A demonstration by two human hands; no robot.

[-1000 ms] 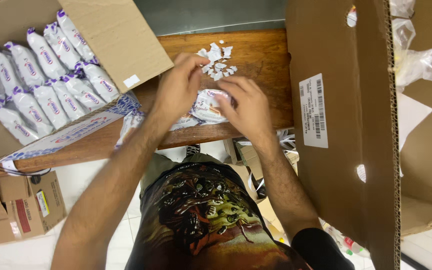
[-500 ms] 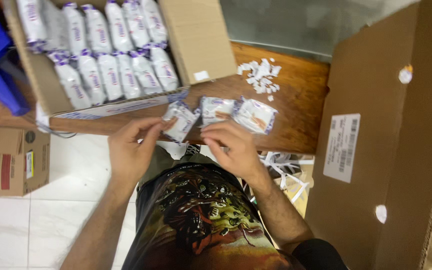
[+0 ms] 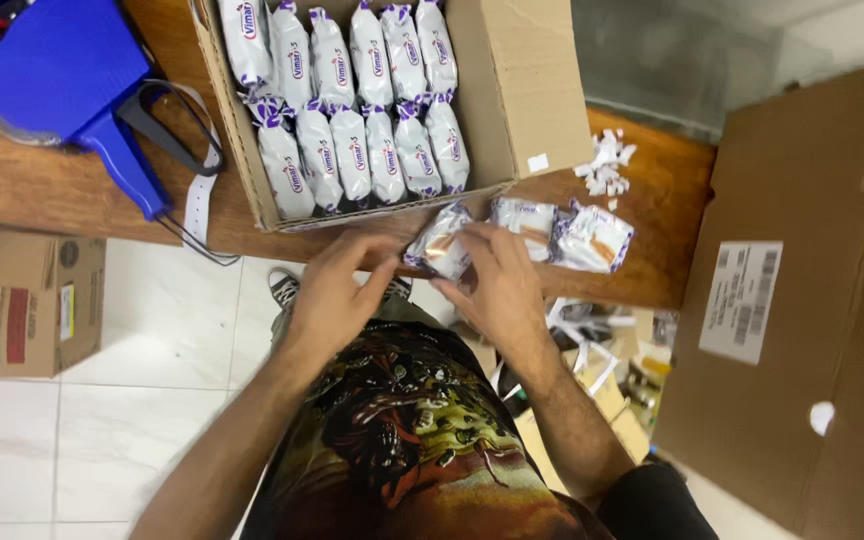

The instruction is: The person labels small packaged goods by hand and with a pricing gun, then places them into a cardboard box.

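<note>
My left hand (image 3: pixel 340 290) and my right hand (image 3: pixel 497 282) meet at the near edge of the wooden table (image 3: pixel 652 215). Between their fingers they hold one small white-and-purple snack packet (image 3: pixel 439 243). Two more packets of the same kind (image 3: pixel 562 232) lie on the table just to the right. Behind my hands stands an open cardboard box (image 3: pixel 532 95) with several such packets (image 3: pixel 352 100) in two rows.
A blue hand-held label gun (image 3: pixel 62 80) with a paper strip lies on the table at the left. Torn white paper bits (image 3: pixel 607 165) sit at the back right. A large cardboard box (image 3: pixel 812 310) stands to the right. Small cartons (image 3: pixel 22 300) rest on the tiled floor.
The view has swung left, bringing the label gun into sight. My hands have come from the packets on the table towards me, now holding one packet at the table's near edge.
</note>
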